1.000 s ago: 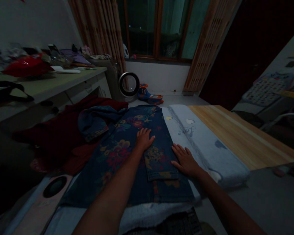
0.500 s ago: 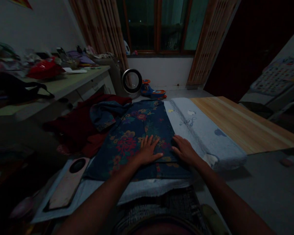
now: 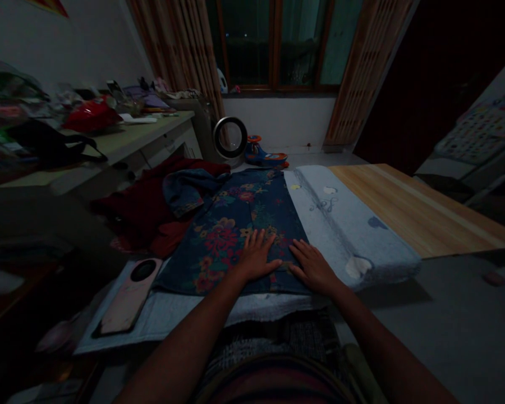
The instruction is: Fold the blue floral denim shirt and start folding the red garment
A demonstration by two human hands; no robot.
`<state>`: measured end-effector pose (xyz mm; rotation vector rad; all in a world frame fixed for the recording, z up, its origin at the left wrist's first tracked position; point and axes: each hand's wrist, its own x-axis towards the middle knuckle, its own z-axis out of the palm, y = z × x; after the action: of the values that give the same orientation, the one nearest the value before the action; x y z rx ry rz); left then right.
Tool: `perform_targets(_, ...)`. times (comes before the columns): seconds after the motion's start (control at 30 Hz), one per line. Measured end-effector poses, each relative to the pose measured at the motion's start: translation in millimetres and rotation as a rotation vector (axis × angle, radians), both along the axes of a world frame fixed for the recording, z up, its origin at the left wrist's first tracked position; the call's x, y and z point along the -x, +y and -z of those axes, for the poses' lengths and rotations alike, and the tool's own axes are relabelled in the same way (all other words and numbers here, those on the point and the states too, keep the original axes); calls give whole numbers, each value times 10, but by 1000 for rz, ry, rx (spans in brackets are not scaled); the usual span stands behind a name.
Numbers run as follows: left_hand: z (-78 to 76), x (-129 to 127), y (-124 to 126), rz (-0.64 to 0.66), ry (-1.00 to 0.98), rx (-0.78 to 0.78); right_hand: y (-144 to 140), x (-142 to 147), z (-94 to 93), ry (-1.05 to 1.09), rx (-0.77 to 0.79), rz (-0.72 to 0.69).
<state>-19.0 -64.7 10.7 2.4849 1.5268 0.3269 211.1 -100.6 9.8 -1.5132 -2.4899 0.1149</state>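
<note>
A dark blue garment with red and yellow flowers lies spread over a pale grey blanket on the table. My left hand rests flat on the garment, fingers spread, nothing in it. Close by, my right hand also lies flat on the cloth by its right edge, palm down with the fingers out. One sleeve-like part of the garment is turned to the left over dark red cloth. What the palms cover is hidden.
Dark red clothes are heaped at the left. A phone lies on the blanket's near left corner. Bare wooden tabletop shows at the right. A cluttered desk, a round fan and a blue-orange ride-on toy stand beyond.
My right hand has slid slightly left and nearer to me on the garment, and the cloth's near right corner is pulled in. My left hand stays flat. The view has shifted a little.
</note>
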Motion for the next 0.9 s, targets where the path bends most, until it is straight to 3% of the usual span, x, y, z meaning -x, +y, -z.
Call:
perform_targets(0.27, -11, 16, 13, 7, -16, 36, -245, -118, 0, -25, 33, 2)
perform_targets(0.37, -11, 22, 11, 14, -33, 38, -286, -139, -104, -23, 31, 0)
perform_targets(0.47, -34, 42, -5, 41, -92, 8, -184, -91, -332, -30, 76, 2)
perform_targets(0.6, -100, 79, -38, 87, -246, -67, 199, 136, -538, -29, 71, 55)
perform_targets(0.7, -128, 82, -56, 72, -287, -77, 525, 352, -433, 41, -18, -50)
perform_targets(0.9, -137, 29, -74, 45, -189, -90, 848, 468, -66, -46, 60, -109)
